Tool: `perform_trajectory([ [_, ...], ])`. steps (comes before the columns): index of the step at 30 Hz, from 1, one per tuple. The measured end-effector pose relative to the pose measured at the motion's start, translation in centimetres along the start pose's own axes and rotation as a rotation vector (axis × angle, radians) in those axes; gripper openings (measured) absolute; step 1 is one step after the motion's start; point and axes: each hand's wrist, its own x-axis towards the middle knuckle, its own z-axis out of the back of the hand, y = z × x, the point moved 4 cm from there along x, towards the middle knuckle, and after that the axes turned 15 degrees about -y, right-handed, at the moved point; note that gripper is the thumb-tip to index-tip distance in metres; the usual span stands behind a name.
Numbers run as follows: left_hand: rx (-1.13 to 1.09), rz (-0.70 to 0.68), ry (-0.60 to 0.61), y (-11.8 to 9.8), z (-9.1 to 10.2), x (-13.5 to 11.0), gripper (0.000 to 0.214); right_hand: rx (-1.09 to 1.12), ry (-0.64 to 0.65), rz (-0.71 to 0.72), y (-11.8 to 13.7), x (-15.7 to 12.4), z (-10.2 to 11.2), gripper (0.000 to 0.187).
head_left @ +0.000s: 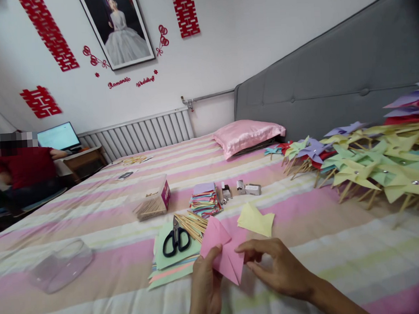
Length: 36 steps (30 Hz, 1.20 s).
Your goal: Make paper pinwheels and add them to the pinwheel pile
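A pink paper square (220, 241) with slits cut in from its corners is held above the bed. My left hand (207, 275) pinches its lower left side, thumb on top. With bent fingers, my right hand (276, 269) grips the paper's right edge. Just behind lies a cut yellow paper piece (256, 219). To the left, black-handled scissors (176, 238) rest on a stack of coloured paper (174, 274). Thin wooden sticks (192, 225) lie beside the scissors, partly behind the pink paper.
A stack of coloured squares (204, 199), small boxes (253, 189) and a clear stick box (152, 204) stand farther back. Finished paper pinwheels (369, 161) pile up at right. A clear plastic container (63, 265) lies left. A person (25, 166) sits at a monitor (58, 136).
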Motion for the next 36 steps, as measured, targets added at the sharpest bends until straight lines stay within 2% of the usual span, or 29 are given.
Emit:
perform_trajectory([
  [5, 0.034, 0.019, 0.040, 0.3, -0.3, -0.5, 0.032, 0.052, 0.046, -0.044, -0.4, 0.0, -0.4, 0.024],
  [10, 0.076, 0.025, 0.065, 0.3, -0.6, -0.9, 0.031, 0.090, 0.045, -0.117, -0.8, 0.1, -0.3, 0.014],
  [15, 0.106, -0.022, 0.042, 0.0, -0.8, -1.4, 0.025, 0.074, 0.001, -0.157, -0.8, 0.3, -0.3, 0.014],
  [22, 0.133, -0.124, -0.016, 0.7, -0.8, -1.2, 0.021, 0.197, -0.134, -0.258, -1.1, 0.3, -0.7, 0.018],
  [27, 0.142, -0.177, 0.009, 0.8, -0.9, -1.2, 0.021, 0.317, -0.164, -0.335, -1.0, 0.4, -1.0, 0.019],
  [36, 0.206, -0.246, 0.016, 1.0, -0.9, -1.0, 0.025, 0.337, -0.203, -0.404, -2.1, 0.0, -1.4, 0.021],
])
